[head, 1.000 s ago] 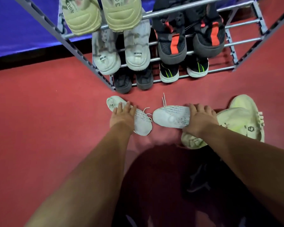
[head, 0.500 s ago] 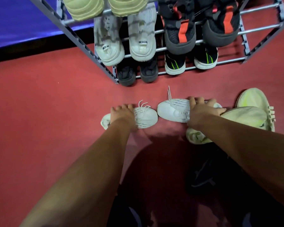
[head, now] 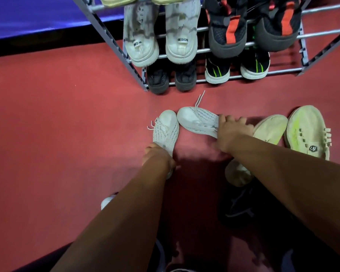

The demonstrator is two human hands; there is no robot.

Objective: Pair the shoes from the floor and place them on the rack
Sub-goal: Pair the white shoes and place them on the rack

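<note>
Red floor (head: pixel 67 134), white shoes (head: pixel 166 130) toe-to-toe, heels under both hands (head: pixel 232 134)

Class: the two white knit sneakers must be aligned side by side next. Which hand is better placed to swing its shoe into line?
Right hand: its white sneaker lies crosswise, while the left hand's sneaker already points toward the rack.

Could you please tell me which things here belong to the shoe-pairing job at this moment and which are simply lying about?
In the job:
left hand on the left white knit shoe
right hand on the right white knit shoe
rack

Lying about for now:
two pale yellow shoes on the floor
pairs already racked, such as the DESIGN shoes
</note>
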